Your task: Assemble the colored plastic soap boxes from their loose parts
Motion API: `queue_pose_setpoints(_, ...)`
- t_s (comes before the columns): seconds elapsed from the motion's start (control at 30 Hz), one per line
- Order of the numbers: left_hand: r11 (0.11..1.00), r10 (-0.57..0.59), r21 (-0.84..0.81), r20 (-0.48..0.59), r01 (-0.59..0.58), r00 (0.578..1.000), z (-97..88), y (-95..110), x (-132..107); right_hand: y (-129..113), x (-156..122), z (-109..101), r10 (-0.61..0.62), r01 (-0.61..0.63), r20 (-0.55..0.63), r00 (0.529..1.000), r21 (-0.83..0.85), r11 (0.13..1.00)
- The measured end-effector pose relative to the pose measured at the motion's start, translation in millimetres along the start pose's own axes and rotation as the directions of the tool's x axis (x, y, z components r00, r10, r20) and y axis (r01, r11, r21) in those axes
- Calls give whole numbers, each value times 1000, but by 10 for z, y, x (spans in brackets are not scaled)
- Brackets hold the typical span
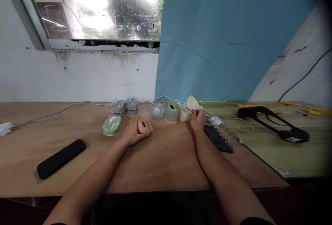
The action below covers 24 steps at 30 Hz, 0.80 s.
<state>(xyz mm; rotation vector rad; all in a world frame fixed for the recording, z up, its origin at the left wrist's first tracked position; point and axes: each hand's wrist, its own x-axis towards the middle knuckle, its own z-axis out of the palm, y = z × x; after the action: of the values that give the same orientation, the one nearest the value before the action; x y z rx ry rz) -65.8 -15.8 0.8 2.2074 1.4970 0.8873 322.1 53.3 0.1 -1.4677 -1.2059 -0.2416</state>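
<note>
My left hand point(132, 131) is closed around a peach-coloured plastic dish point(147, 125) with a dark oval slot, low over the table. My right hand point(197, 119) pinches a thin cream plastic piece point(192, 102) by its lower edge and holds it upright. Just left of that hand stands a stack of cream pieces point(184, 113). Beside it is a pile of slotted dishes, with a green dish point(172, 106) on top, grey ones below and a peach one at the bottom. A clear plastic cover point(156, 110) sits between this pile and my left hand.
A green lidded box point(112, 125) and grey lidded boxes point(118, 106) stand left of my left hand. Nearer me lies a black oblong case point(61, 158). White cables, a plug point(215, 120) and a dark flat sheet point(218, 139) lie right; farther right is a black strap-like frame point(275, 123).
</note>
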Motion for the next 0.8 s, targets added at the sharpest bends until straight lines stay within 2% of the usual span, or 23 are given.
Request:
queue_pose_setpoints(0.17,999,30,-15,-15,-30,999,5,-7,-4,42,0,51,22,-21,106,994,-17,1000)
queue_pose_setpoints(0.53,999,34,-27,-13,-34,999,-8,13,-12,162,3,82,80,-83,97,992,23,996)
queue_pose_setpoints(0.8,999,31,-26,-4,-31,1000,-19,27,-14,90,-28,50,95,-86,152,984,-64,994)
